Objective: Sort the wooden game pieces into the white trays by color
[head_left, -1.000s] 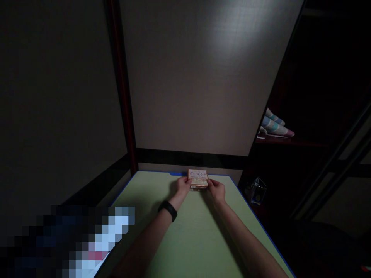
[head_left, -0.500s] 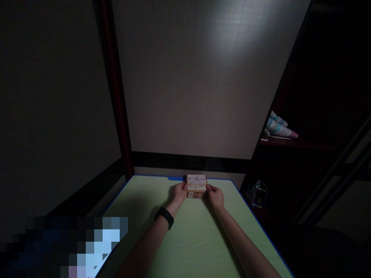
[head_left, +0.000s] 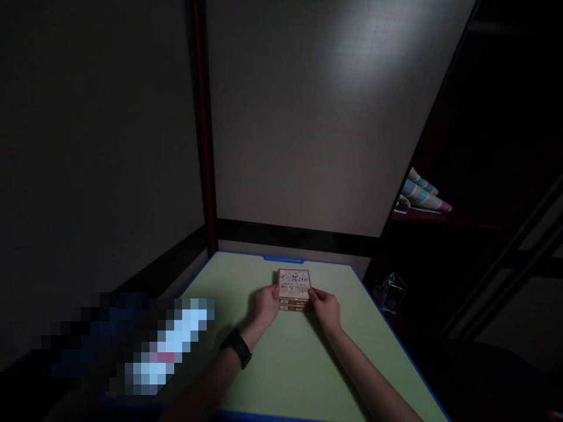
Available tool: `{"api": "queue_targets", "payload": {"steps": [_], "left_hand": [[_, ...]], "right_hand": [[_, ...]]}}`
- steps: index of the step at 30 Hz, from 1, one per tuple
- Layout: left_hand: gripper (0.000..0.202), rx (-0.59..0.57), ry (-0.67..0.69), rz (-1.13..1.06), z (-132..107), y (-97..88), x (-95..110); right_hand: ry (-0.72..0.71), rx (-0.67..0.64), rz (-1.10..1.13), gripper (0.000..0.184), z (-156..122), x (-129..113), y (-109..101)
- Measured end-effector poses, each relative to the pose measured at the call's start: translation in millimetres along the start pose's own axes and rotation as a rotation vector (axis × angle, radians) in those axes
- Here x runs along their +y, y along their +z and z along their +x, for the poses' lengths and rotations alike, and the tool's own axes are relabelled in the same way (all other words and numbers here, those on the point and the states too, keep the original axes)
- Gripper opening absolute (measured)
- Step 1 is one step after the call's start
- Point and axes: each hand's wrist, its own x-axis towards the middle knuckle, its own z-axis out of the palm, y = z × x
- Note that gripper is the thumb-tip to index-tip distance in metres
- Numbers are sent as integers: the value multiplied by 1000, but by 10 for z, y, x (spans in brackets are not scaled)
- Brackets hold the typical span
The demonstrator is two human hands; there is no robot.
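A small stack of flat boxes (head_left: 294, 284) with orange-brown edges is between my hands, over the far part of the green table. The top one has a pale cover with dark lettering and small pictures; at least one more lies under it, showing its front edge. My left hand (head_left: 266, 306), with a black band on the wrist, grips the stack's left side. On the right side, my right hand (head_left: 326, 309) pinches the near corner, thumb on top. Whether the stack touches the tabletop, I cannot tell.
The green table (head_left: 281, 363) has a blue rim and a blue tab (head_left: 284, 259) at its far edge. Behind it stands a grey panel (head_left: 299, 129). Striped cloth (head_left: 423, 195) lies on a dark shelf at right. A pixelated patch covers the left side.
Both hands and the stack have moved back from the table's far edge, toward me. The camera view has shifted a little, with the panel and table's left corner now further right.
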Motion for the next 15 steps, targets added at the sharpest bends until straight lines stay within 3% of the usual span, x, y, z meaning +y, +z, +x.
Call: {"api": "queue_targets", "payload": {"steps": [3,6,10,15], "left_hand": [[32,-12,16,15,-196,-72,-73],[33,-25,57,99,-259,-122,-81],[34,-50,96,192,-124,-217,-53],[48,-6,118,307,97,-359,-178]], "right_hand": [[-18,-10,8,40,-198,1,3],[-21,-6,13,38,-227,-3,-10],[-32,-14,19,39,-63,-5,-78],[-67,-1,-8,57,103,75,-223]]}}
